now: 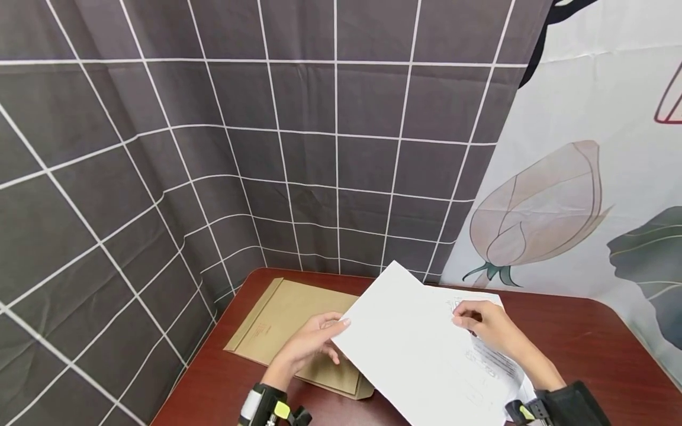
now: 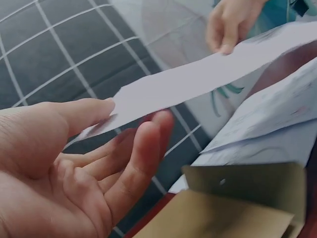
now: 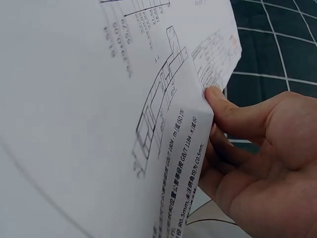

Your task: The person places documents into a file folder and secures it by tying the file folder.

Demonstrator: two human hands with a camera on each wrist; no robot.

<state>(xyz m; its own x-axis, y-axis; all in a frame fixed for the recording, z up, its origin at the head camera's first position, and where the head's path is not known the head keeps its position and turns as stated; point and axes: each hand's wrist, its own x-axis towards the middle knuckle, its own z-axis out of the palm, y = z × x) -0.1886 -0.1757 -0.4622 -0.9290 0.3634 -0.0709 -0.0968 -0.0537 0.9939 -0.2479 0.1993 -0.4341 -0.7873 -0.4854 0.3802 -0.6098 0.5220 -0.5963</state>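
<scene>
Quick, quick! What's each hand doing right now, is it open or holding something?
Left hand: holding the paper, thumb on top.
Right hand: pinching the same paper by an edge.

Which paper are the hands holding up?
The raised white sheet, its edges pinched by the left hand and right hand. The other papers sit lower, beneath it, with neither hand gripping them.

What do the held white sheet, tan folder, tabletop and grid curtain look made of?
White sheet: matte paper; thin edge.
Tan folder: probably kraft card, dull; brown colour, stiff-looking flap.
Tabletop: wood or wood-look laminate, slight sheen; reddish-brown, can't tell which.
Grid curtain: likely fabric, matte; soft folds and wavy lines.
</scene>
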